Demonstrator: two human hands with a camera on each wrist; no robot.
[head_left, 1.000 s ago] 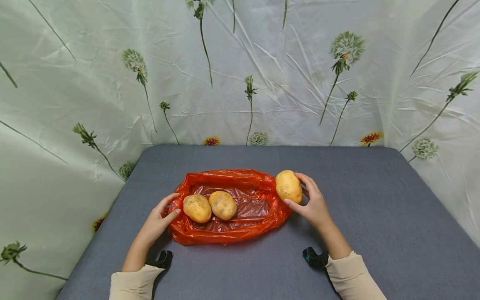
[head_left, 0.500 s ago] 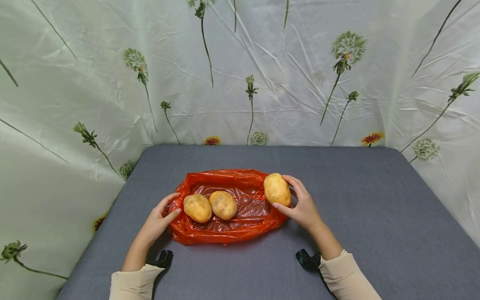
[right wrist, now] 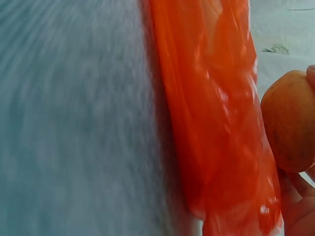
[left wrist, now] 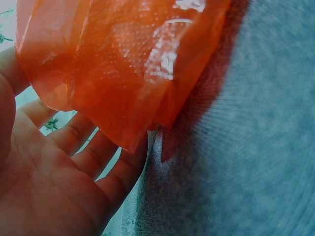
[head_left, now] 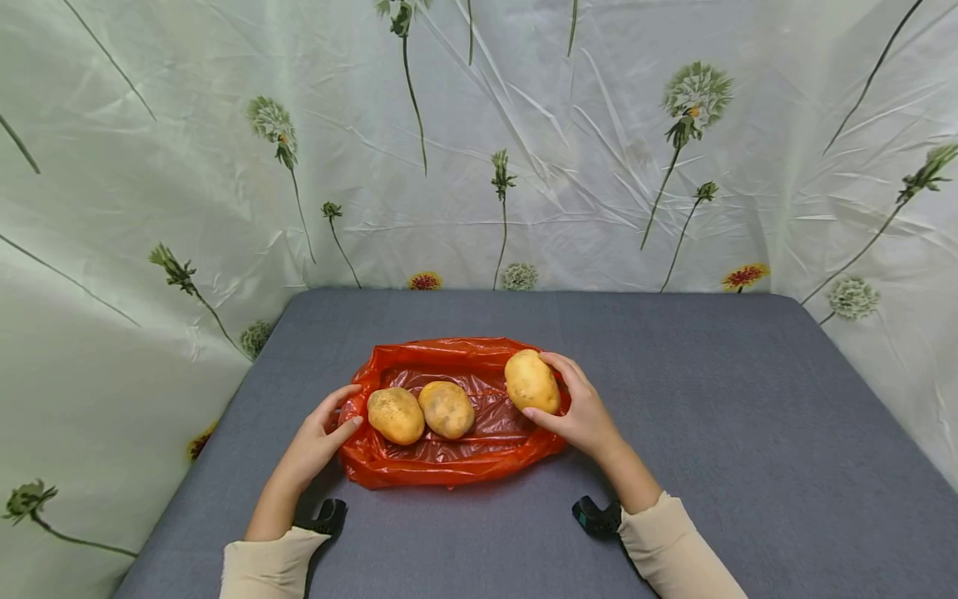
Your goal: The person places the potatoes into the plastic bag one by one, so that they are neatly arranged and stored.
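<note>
A red plastic bag (head_left: pixel 449 478) lies on the grey table with its mouth spread wide. Inside, toward its left end, two potatoes sit side by side: one on the left (head_left: pixel 395 416) and one on the right (head_left: pixel 446 409). My right hand (head_left: pixel 580 412) grips a third potato (head_left: pixel 532 381) between thumb and fingers, over the bag's right end. The right wrist view shows this potato (right wrist: pixel 290 123) beside the bag's upper edge. My left hand (head_left: pixel 318 437) rests against the bag's left end, thumb and fingers spread apart; in the left wrist view its loosely extended fingers (left wrist: pixel 93 152) lie along the plastic.
The grey cloth-covered table (head_left: pixel 718 416) extends past the bag on all sides. Behind it and at the sides hangs a pale curtain (head_left: pixel 584 166) with a dandelion print. Black wrist devices (head_left: pixel 596 516) sit at both beige sleeves (head_left: pixel 677 545).
My right hand has carried its potato leftward, from the bag's right rim to over the opening. The left hand and the two potatoes in the bag stay nearly still.
</note>
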